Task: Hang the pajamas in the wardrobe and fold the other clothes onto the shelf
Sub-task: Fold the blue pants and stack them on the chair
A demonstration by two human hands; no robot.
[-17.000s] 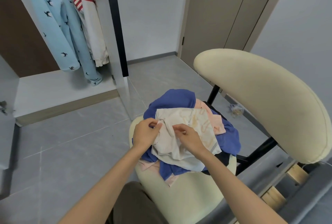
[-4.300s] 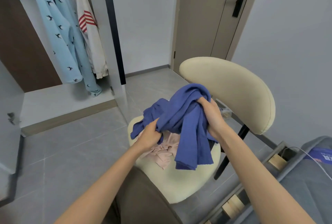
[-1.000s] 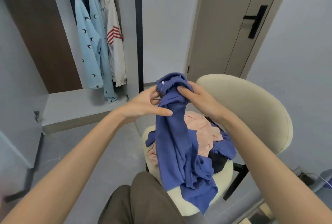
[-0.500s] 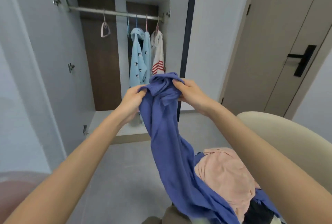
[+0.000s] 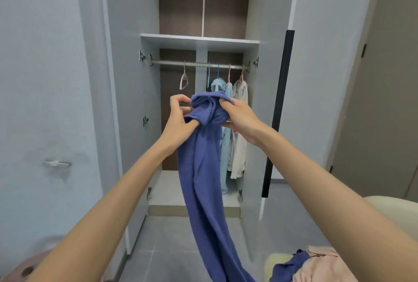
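A long blue garment (image 5: 204, 182) hangs from both my hands in front of the open wardrobe. My left hand (image 5: 178, 121) pinches its bunched top edge from the left. My right hand (image 5: 237, 116) grips the same bunched top from the right. The cloth trails down to the pile of pink clothes (image 5: 321, 266) on the cream chair (image 5: 389, 209) at lower right. Behind it a light blue pajama (image 5: 226, 145) and a white garment (image 5: 239, 141) hang on the rail (image 5: 199, 64). An empty pink hanger (image 5: 183, 81) hangs to their left. A white shelf (image 5: 199, 40) runs above the rail.
The wardrobe's left door (image 5: 45, 123) stands open close on my left, its handle (image 5: 56, 164) at waist height. The right door with a black edge strip (image 5: 278, 112) stands open too. A beige room door (image 5: 384, 100) is at far right. Grey tiled floor (image 5: 172, 250) lies below.
My view has risen to face the wardrobe squarely. Both hands have lifted the blue garment higher, and more of its length hangs free of the chair pile.
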